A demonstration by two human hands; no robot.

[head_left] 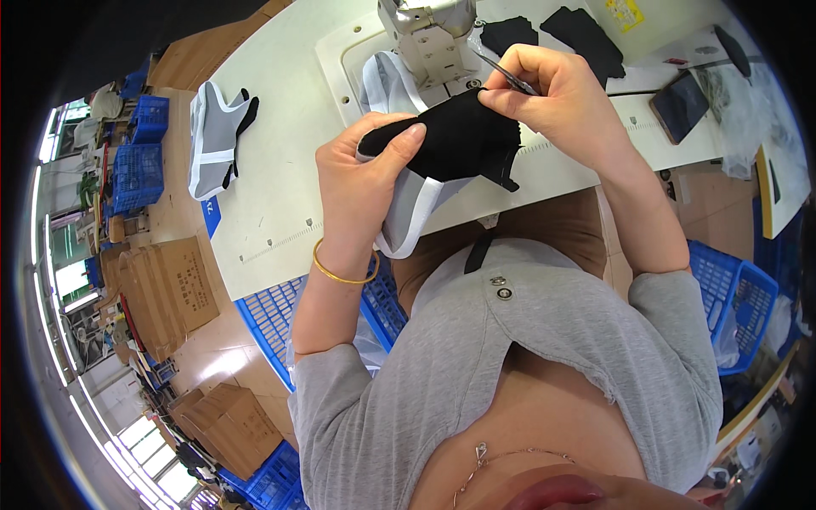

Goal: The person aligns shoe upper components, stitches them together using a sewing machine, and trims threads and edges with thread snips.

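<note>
My left hand [361, 166] grips a black fabric piece [450, 136] with its thumb on top. Joined to the black cloth or lying against it is a grey fabric part with white binding [412, 212], which hangs over the table edge. At the far edge of the black cloth, my right hand [548, 98] pinches with thumb and forefinger. Slim metal tweezers [510, 75] stay tucked in that same hand, tips pointing away toward the sewing machine [429, 38]. More grey cloth with white edging [387, 81] lies beside the machine's needle area.
Left on the white table [272, 195] lies a grey and black fabric piece with white binding [217, 144]. Black cloth pieces [582, 38] and a phone [678, 106] rest at the right. Blue baskets [272, 327] stand below, with cardboard boxes [166, 293] on the floor.
</note>
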